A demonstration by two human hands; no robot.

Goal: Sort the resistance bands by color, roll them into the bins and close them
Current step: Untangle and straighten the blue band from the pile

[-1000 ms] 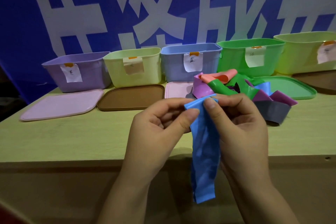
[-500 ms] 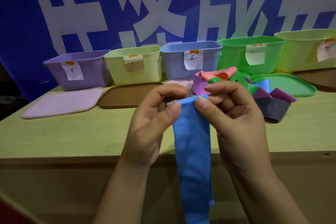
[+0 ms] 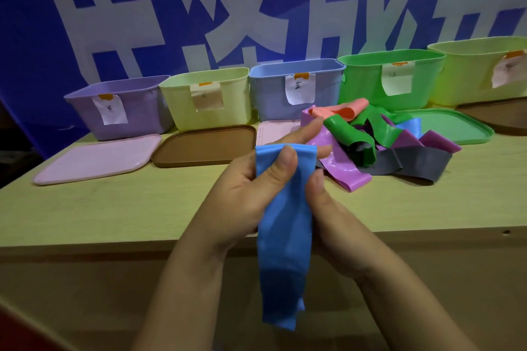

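Observation:
A blue resistance band (image 3: 282, 236) hangs down in front of the table edge. My left hand (image 3: 245, 196) grips its upper part, thumb pressed on the front. My right hand (image 3: 330, 214) holds the band's right side, fingers behind the top edge. Behind the hands lies a pile of bands (image 3: 379, 139): green, purple, grey, orange-pink and blue. Along the back stand open bins with paper labels: purple bin (image 3: 137, 111), pale yellow bin (image 3: 236, 100), blue bin (image 3: 271, 94), green bin (image 3: 368, 85), and a yellow-green bin (image 3: 467, 74) at the far right.
Lids lie flat before the bins: a pink lid (image 3: 97, 159), a brown lid (image 3: 205, 145), a small pink lid (image 3: 273, 134), a green lid (image 3: 456, 128) and a brown lid (image 3: 496, 117) far right. A blue banner wall stands behind. The wooden table (image 3: 85, 208) has its front edge near me.
The band's top has flattened and spread wide between my hands. My left thumb now presses on its front, and my right hand has slid lower along its right side.

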